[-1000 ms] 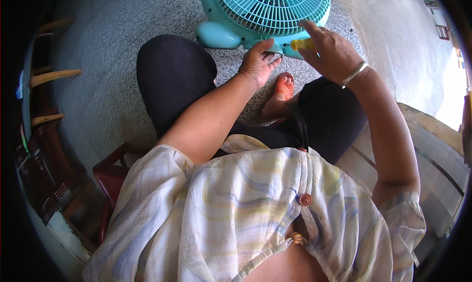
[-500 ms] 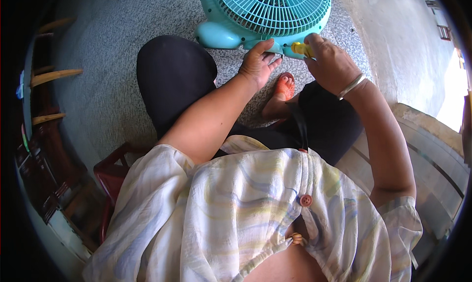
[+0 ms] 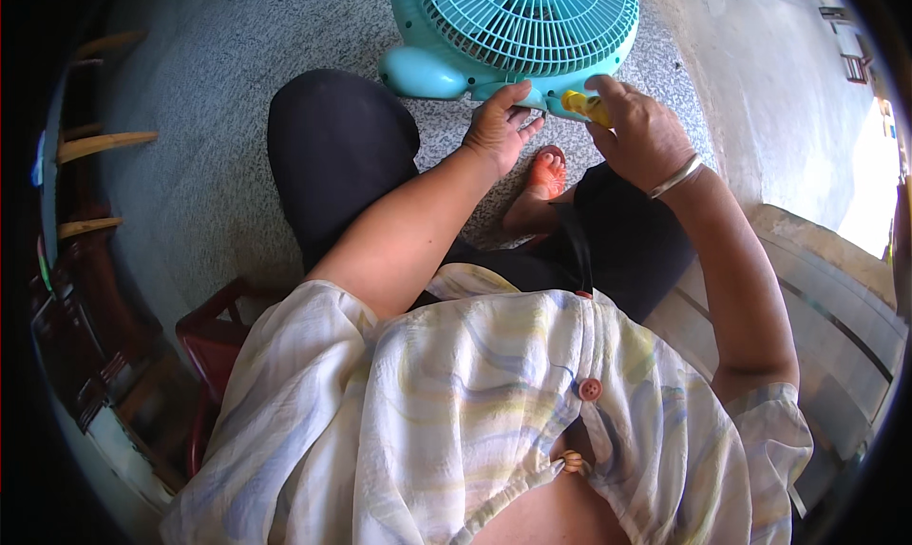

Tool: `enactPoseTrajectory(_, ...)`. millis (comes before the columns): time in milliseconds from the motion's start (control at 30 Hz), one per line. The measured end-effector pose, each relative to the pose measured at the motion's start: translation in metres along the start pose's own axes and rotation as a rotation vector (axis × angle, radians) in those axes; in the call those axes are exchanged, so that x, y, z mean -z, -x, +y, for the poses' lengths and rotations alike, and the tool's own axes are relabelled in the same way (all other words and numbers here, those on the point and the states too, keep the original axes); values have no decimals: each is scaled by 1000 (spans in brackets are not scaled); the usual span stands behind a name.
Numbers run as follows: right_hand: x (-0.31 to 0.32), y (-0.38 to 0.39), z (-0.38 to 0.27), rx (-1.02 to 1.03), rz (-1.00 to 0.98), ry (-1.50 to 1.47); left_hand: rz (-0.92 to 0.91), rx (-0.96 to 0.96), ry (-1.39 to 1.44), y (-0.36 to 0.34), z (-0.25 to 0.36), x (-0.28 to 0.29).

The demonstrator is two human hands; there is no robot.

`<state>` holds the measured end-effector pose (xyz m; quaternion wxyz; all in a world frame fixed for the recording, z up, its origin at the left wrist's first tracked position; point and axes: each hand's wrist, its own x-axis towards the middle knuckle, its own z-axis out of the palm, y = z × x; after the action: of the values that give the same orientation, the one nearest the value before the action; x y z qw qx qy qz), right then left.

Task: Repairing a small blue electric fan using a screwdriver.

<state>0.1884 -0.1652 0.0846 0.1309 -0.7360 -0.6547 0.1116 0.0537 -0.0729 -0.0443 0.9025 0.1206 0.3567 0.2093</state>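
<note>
A turquoise fan (image 3: 532, 22) with a round slatted grille lies face up on the floor at the top of the view. My left hand (image 3: 499, 132) grips the fan's near edge, its thumb over the casing and its fingers below. In my right hand (image 3: 646, 132) is a screwdriver with a yellow handle (image 3: 589, 108), held at the casing's near right side. The fingers are closed round the handle; the screwdriver's shaft and tip cannot be made out. A rounded turquoise lobe (image 3: 421, 72) sticks out at the fan's left.
I sit with my knees apart on a red plastic chair (image 3: 211, 341). My foot in an orange sandal (image 3: 548, 172) rests on the speckled floor (image 3: 228, 117) below the fan. Dark wooden furniture (image 3: 100, 288) stands at the left. A pale wall (image 3: 779, 98) rises at the right.
My right hand has shifted slightly, and the screwdriver handle now tilts more down to the right. The left hand keeps its hold on the fan's edge.
</note>
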Motion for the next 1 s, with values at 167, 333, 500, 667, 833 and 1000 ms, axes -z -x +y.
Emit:
enactPoseTrajectory(167,2,-7,-6,-241,-167,189,-4,-1,-12,1,0,-5)
enactPoseTrajectory(333,-8,-1,-6,-387,-85,-22,8,-3,3,1,1,-2)
enactPoseTrajectory(500,0,4,-9,-33,-121,267,7,0,-8,1,0,-3)
enactPoseTrajectory(667,-3,0,-16,-275,-150,169,-19,7,-26,1,-1,-1)
enactPoseTrajectory(833,-11,-3,-4,-460,-76,63,22,16,-34,3,-1,-5)
enactPoseTrajectory(1000,-16,-7,-4,-551,-67,-13,4,2,-23,2,2,-6)
